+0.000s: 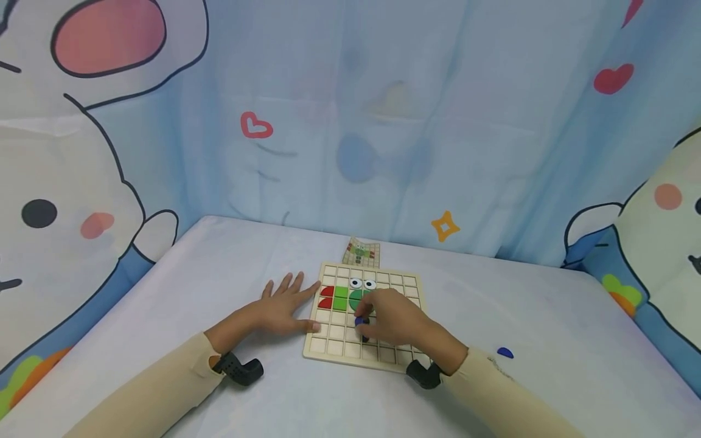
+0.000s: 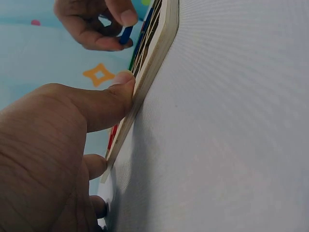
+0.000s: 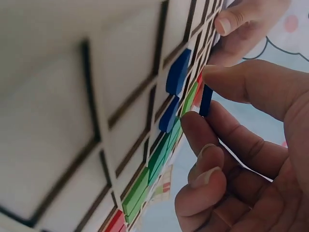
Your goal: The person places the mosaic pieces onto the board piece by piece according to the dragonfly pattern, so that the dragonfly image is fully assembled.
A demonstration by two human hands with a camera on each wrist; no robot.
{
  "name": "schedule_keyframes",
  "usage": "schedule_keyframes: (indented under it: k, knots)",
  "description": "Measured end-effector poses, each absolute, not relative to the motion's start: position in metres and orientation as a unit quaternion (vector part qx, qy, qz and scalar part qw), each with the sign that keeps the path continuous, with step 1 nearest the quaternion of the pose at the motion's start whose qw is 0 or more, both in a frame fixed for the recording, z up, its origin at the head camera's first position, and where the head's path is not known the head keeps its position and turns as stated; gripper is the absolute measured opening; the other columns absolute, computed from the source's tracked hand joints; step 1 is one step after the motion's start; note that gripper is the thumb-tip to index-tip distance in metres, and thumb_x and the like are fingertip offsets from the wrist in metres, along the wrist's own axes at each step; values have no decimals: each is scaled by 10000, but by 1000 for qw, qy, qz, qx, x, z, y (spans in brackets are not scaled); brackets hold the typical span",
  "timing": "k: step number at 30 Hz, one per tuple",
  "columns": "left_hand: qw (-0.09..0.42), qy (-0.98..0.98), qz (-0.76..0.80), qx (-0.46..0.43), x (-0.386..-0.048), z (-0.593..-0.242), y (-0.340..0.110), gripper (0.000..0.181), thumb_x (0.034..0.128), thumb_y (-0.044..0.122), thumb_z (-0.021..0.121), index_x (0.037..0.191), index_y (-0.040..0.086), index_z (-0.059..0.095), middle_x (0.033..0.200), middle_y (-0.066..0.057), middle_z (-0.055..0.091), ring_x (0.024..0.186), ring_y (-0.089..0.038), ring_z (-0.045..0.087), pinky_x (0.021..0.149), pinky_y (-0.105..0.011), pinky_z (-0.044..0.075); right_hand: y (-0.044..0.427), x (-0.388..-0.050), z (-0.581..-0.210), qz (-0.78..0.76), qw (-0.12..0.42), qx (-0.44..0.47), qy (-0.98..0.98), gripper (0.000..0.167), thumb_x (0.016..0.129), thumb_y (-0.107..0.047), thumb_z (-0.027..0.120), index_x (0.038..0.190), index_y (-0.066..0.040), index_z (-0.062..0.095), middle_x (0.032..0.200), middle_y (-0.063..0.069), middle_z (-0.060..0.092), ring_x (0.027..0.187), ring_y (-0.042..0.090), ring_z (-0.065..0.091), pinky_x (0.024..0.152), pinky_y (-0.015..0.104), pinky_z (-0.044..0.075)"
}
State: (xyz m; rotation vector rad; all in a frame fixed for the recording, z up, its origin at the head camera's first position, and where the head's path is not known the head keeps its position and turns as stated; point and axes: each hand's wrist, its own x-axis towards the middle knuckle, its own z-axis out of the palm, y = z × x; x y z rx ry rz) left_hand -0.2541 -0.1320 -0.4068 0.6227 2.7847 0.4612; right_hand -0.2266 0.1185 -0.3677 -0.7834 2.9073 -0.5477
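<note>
A wooden grid board [image 1: 331, 348] lies on the table with coloured pieces in its cells. My left hand [image 1: 282, 311] is spread at its left edge, thumb and a fingertip touching the rim. My right hand [image 1: 395, 319] is over the board's middle, pinching a small blue piece [image 3: 206, 100] between thumb and fingers, just off the grid. Beneath it, two blue pieces [image 3: 178, 73] sit in neighbouring cells. Red pieces [image 1: 326, 302], light green squares [image 1: 340, 303], dark green rounded pieces [image 1: 354, 299] and round eye pieces [image 1: 356, 283] fill cells farther up. The right hand hides part of the pattern.
Behind the board stands a small pattern card [image 1: 362, 252] showing a similar coloured figure. One blue half-round piece [image 1: 505, 352] lies on the white tablecloth [image 1: 547, 328] to the right. A printed curtain [image 1: 306, 182] hangs along the table's back edge.
</note>
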Motion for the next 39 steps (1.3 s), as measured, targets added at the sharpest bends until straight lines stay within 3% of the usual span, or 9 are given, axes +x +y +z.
schedule_keyframes:
  k: [11,39]
  knots:
    - [126,955,160,216,-254,-407,-132,881,895,647,548,1591,243,188,1653,-203,45,1530,-412,-26,1174,-673,-1,111,-238,-368,-148,51,-250,955,136,805,-216,814,914,-154,762,860,-75,722,836,84,658,779,316,545]
    - [126,955,158,217,-254,-405,-132,877,893,643,553,1591,263,182,1655,-195,33,1531,-404,-40,1177,-668,-10,106,-240,-368,-125,55,-221,966,181,770,-229,844,916,-145,778,792,-89,683,745,64,588,718,311,517]
